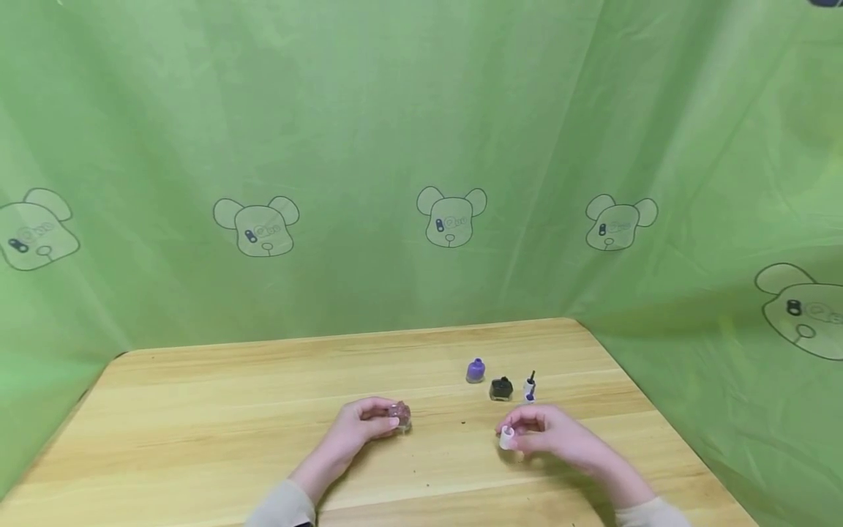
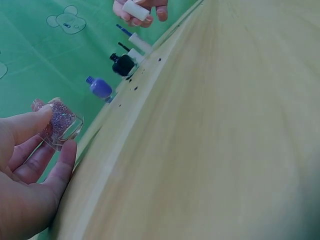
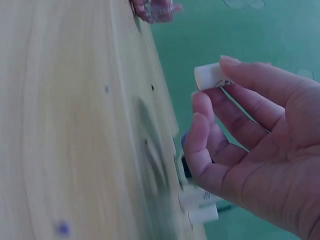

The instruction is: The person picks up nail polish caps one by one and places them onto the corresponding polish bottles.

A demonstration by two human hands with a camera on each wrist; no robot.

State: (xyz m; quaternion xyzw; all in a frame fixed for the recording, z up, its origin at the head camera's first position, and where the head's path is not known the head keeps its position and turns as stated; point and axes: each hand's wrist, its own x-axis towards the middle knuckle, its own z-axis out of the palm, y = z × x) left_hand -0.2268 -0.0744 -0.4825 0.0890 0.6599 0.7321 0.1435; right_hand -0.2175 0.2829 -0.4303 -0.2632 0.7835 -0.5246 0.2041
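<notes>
My left hand (image 1: 356, 432) pinches a small glass nail polish bottle (image 2: 61, 120) filled with pinkish glitter, its neck uncapped. My right hand (image 1: 549, 438) holds a white nail polish cap (image 3: 211, 76) between thumb and fingers, a little above the table to the right of the bottle. A gap of bare wood lies between the two hands. Beyond them stand an uncapped purple polish bottle (image 1: 476, 371) and an uncapped black polish bottle (image 1: 501, 389). Just behind the right hand, two white caps (image 2: 140, 43) stand with their brushes pointing up, one dark and one purple.
The wooden table (image 1: 230, 410) carries several small dark specks and drops of polish near its middle. A green curtain (image 1: 356, 146) printed with bear heads surrounds the table at the back and on both sides.
</notes>
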